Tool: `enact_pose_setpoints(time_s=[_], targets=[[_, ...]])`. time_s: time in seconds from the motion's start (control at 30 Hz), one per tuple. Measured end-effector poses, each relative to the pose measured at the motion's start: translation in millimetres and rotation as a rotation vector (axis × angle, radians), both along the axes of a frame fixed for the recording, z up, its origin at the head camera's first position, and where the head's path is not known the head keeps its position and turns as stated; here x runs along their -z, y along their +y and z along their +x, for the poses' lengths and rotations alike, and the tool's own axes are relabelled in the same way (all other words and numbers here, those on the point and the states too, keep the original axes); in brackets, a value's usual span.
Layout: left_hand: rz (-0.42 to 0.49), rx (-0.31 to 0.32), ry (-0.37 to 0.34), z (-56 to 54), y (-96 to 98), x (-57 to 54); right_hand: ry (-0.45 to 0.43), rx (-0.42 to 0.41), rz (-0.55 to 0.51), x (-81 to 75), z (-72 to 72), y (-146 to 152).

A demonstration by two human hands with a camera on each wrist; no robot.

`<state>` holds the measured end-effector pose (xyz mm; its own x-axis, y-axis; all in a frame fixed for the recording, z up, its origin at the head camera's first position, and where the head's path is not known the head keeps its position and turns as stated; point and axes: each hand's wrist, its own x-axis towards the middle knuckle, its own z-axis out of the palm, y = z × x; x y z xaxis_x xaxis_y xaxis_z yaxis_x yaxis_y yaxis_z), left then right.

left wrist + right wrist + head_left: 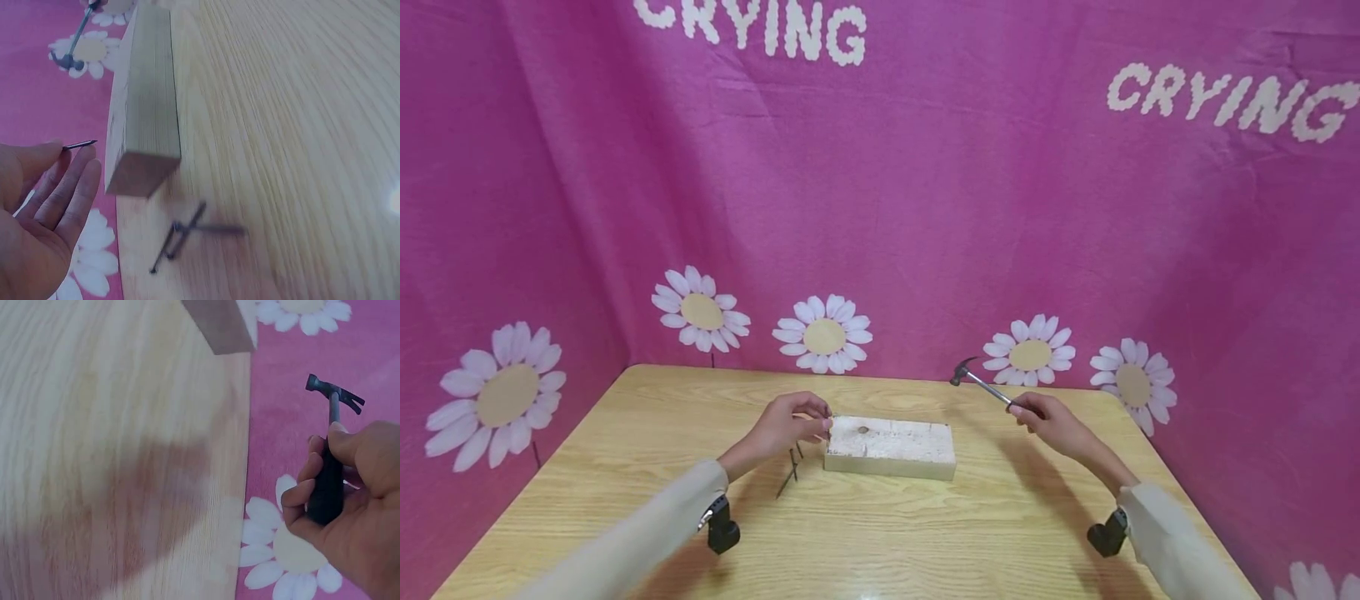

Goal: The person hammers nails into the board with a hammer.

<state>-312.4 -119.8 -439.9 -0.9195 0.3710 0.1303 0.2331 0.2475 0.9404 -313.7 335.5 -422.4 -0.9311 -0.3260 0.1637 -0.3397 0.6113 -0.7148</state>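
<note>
A pale wooden block [891,447] lies flat on the table, a dark knot showing on its top. My left hand [792,423] is at the block's left end; in the left wrist view its thumb and finger pinch a nail [80,144] whose tip points toward the block. Several loose nails [181,234] lie on the table beside that end, below the left hand. To the right of the block, my right hand [1052,423] grips a claw hammer [327,469] by its black handle, fingers wrapped round it. The hammer's head [962,372] is raised above the table.
The light wood table [865,542] ends at a pink-purple cloth [910,208] with daisies and white lettering, which stands behind and at both sides. A small black camera [723,527] is strapped to the left wrist, another camera [1107,535] to the right.
</note>
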Motion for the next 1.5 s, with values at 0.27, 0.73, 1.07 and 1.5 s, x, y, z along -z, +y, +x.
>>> enact_pose_setpoints(time_s=[0.27, 0.73, 1.07, 1.5], targets=[[-0.029, 0.018, 0.061, -6.1, 30.3, -0.3, 0.138, 0.018, 0.026, 4.2, 4.4, -20], [0.019, 0.053, 0.056, -16.0, 54.1, 6.8, 0.509, 0.073, 0.240, 3.8, 7.5, -48], [0.002, 0.001, 0.070, -15.5, 64.0, 10.1, 0.676, 0.001, 0.242, 9.0, 5.3, -59], [0.029, 0.015, 0.108, -17.0, 89.1, 8.8, 0.646, 0.023, 0.211, 6.4, 6.0, -61]])
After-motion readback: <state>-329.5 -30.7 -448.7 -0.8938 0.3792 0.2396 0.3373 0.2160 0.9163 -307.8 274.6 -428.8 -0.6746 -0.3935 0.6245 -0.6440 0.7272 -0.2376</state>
